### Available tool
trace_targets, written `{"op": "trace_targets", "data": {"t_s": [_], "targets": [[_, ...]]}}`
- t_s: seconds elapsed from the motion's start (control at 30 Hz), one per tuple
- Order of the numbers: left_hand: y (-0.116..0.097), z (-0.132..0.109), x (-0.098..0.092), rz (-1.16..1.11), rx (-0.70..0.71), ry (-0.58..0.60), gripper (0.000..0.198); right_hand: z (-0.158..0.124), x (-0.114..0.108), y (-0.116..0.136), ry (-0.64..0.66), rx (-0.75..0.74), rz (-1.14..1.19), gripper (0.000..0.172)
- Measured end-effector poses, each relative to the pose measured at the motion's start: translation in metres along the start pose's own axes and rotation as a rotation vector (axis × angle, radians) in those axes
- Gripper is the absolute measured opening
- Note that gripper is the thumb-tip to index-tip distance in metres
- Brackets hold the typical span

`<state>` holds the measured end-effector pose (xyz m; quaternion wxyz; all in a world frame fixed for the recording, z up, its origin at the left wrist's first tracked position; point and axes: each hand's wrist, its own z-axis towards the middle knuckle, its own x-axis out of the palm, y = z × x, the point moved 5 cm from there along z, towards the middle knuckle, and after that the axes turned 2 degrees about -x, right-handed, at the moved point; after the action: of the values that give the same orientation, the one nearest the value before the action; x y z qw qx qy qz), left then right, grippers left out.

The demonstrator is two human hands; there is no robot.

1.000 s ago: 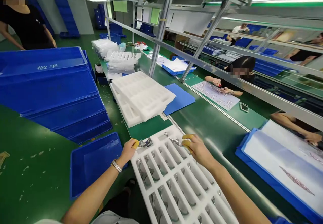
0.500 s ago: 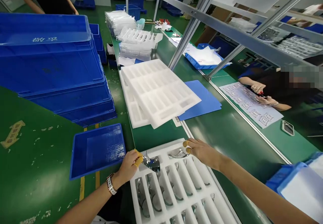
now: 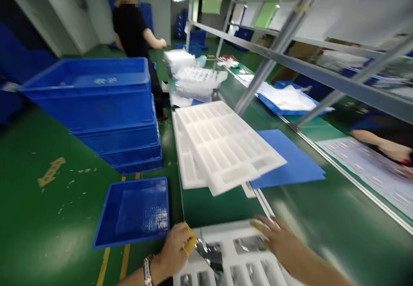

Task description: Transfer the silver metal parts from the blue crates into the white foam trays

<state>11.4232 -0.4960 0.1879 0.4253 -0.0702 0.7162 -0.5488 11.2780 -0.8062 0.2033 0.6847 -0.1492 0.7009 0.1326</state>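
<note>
My left hand, with yellow finger covers, is closed on one end of a shiny curved metal part. This part is held over the near-left slots of a white foam tray. Over the tray's right edge is my right hand, blurred, its fingers stretched out and holding nothing that I can see. Close to its fingertips, another shiny metal part lies in a wide slot. Several more such parts sit in the narrow slots below, cut off by the frame's bottom.
Two stacked white foam trays lie farther along the green bench, overlapping blue sheets. On the floor at left are a blue bin and a stack of blue crates. A person stands behind them. A metal frame post rises from the bench.
The view has tipped upward, so the foam tray and both hands appear lower. My right hand's fingers have spread near the wide slot. My left hand still holds the metal part.
</note>
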Motion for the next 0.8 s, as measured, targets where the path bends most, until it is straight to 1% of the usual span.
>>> {"op": "trace_targets", "data": {"t_s": [0.07,0.1,0.13,0.17,0.2,0.33,0.4,0.5,0.6,0.7,0.8], "targets": [[0.002,0.003,0.007,0.026,0.030,-0.015,0.023,-0.012,0.019,0.001,-0.195,-0.005,-0.095,0.020],[0.002,0.004,0.009,0.031,0.034,-0.009,0.023,-0.016,0.027,-0.001,-0.221,0.020,-0.119,0.020],[0.002,0.006,0.009,0.029,0.033,0.001,0.022,-0.018,0.030,-0.003,-0.218,0.041,-0.128,0.020],[0.000,0.006,0.008,0.021,0.029,0.014,0.022,-0.019,0.027,-0.005,-0.188,0.057,-0.118,0.022],[-0.003,0.006,0.004,0.009,0.024,0.027,0.022,-0.017,0.019,-0.006,-0.140,0.063,-0.086,0.023],[-0.012,0.004,-0.013,-0.031,-0.003,0.057,0.026,0.000,-0.035,-0.005,0.057,0.056,0.176,0.030],[-0.011,0.005,-0.017,-0.043,-0.024,0.058,0.027,0.010,-0.049,-0.004,0.142,0.074,0.255,0.035],[-0.007,0.006,-0.016,-0.048,-0.038,0.082,0.027,0.019,-0.051,0.001,0.185,0.094,0.269,0.039],[-0.005,0.005,-0.014,-0.036,-0.035,0.086,0.029,0.018,-0.046,0.006,0.161,0.102,0.212,0.038],[-0.006,0.004,-0.015,-0.027,-0.025,0.084,0.028,0.017,-0.045,0.010,0.132,0.027,0.083,0.033],[-0.008,0.005,-0.016,-0.025,-0.023,0.100,0.025,0.018,-0.045,0.010,0.137,-0.054,-0.034,0.028]]}}
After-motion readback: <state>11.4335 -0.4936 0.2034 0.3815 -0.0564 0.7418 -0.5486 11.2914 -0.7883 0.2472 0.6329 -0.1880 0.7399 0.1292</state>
